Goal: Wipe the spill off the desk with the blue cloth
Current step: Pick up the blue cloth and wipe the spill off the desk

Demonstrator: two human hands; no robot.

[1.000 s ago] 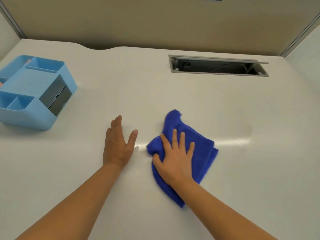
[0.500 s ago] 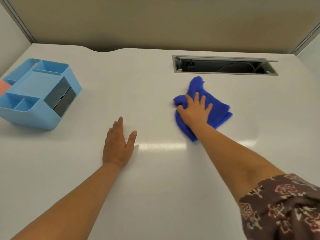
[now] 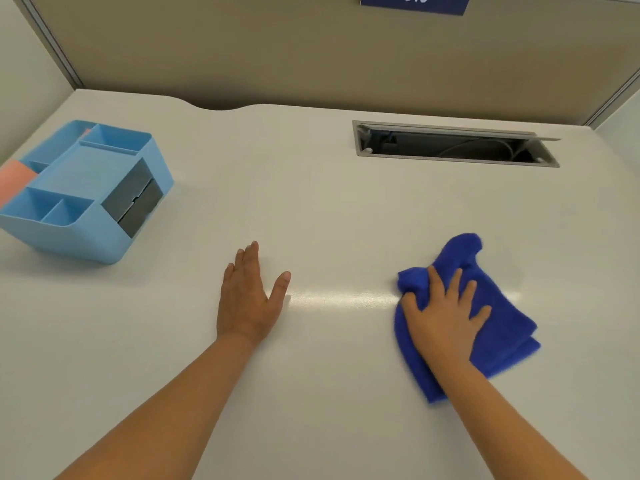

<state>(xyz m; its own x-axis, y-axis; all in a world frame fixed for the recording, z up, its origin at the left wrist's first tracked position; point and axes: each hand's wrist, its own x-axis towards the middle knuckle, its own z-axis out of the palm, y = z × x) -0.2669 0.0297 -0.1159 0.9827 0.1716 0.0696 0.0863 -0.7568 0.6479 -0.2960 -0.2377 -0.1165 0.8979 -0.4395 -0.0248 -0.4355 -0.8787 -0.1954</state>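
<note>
The blue cloth (image 3: 502,313) lies crumpled on the white desk (image 3: 329,209), right of centre. My right hand (image 3: 446,317) presses flat on top of it, fingers spread, thumb dug into a fold at its left edge. My left hand (image 3: 247,299) rests palm down on the bare desk to the left, fingers together and thumb out, holding nothing. No liquid is visible on the surface; only a bright glare streak runs between the two hands.
A light blue desk organiser (image 3: 86,188) with several compartments stands at the far left. An open cable hatch (image 3: 453,145) is cut into the desk at the back right. Beige partition walls enclose the desk behind and at the sides.
My right hand has dragged the cloth from near the cable hatch back toward me and to the right. My left hand has stayed in place.
</note>
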